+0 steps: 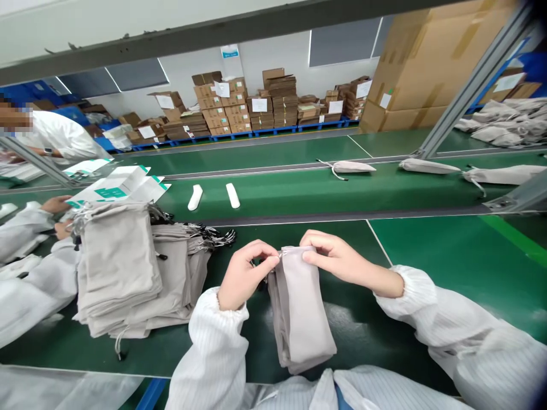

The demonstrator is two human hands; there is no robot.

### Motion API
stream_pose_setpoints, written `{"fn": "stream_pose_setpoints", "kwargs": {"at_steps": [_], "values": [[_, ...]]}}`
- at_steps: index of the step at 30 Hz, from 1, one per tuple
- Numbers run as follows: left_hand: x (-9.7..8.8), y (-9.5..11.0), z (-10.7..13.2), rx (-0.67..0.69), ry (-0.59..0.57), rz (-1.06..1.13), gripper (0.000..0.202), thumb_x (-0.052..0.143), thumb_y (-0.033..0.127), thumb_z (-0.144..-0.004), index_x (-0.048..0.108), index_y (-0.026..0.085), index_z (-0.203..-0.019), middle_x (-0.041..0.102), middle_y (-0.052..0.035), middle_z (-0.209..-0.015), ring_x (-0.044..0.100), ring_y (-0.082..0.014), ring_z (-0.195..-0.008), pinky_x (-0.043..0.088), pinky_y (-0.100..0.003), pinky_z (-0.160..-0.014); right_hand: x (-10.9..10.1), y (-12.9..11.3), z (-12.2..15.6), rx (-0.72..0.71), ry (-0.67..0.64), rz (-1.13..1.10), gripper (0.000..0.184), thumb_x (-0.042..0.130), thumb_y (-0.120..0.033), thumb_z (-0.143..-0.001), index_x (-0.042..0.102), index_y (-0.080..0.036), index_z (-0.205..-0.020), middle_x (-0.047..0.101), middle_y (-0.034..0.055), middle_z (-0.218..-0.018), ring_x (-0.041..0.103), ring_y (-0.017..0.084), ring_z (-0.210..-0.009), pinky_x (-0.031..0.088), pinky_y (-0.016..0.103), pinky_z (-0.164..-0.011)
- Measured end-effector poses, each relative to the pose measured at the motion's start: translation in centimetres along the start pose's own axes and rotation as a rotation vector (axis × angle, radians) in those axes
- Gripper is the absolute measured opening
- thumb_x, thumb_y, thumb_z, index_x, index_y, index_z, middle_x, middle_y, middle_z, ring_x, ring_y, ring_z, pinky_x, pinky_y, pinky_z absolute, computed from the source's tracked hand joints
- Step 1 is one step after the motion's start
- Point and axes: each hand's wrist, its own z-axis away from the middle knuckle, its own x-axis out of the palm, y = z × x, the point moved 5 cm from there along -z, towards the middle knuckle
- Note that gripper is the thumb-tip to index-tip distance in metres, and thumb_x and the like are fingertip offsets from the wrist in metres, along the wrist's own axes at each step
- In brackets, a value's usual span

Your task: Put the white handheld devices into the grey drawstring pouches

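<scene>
A small stack of light grey fabric drawstring pouches [305,313] lies in front of me, the top one folded narrow. At its upper left corner, my left hand [248,270] pinches the pouch's cord between thumb and forefinger. My right hand [331,256] grips the upper right edge of the same pouch, thumb on top and fingers behind. Black cord ends show partly under my left hand. To the left stands a taller pile of flat grey pouches [119,256], with white cords and black cord stoppers bunched along its far side.
Beyond the worktable, a green conveyor belt [277,191] carries two white pieces [233,195] and several filled pouches [352,167]. Co-workers' sleeves [38,279] are at left, near white-and-green cartons [117,188]. A metal post [470,85] slants at right. Stacked cardboard boxes line the back.
</scene>
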Motion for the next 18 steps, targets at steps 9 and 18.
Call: {"fn": "stream_pose_setpoints", "kwargs": {"at_steps": [9,18], "values": [[0.5,0.8,-0.6,0.096,-0.156,-0.151,0.009,0.063,0.018,-0.087,0.070,0.019,-0.082,0.064,-0.0011,-0.080,0.059,-0.0159,-0.076,0.045,-0.027,-0.072,-0.2,-0.5,0.2,-0.017,-0.008,-0.013,0.028,0.057,-0.042,-0.098,0.058,-0.019,-0.082,0.052,0.0019,-0.088,0.049,0.015,-0.076,0.037,0.028,-0.067],[-0.8,0.3,-0.3,0.065,0.002,-0.056,0.013,0.066,0.025,-0.087,0.067,0.019,-0.076,0.066,-0.0059,-0.092,0.062,-0.0206,-0.089,0.046,-0.033,-0.086,-0.6,-0.2,0.3,0.003,-0.012,-0.017,0.028,0.059,-0.042,-0.096,0.059,-0.019,-0.082,0.053,0.0021,-0.089,0.048,0.014,-0.074,0.037,0.027,-0.065]]}}
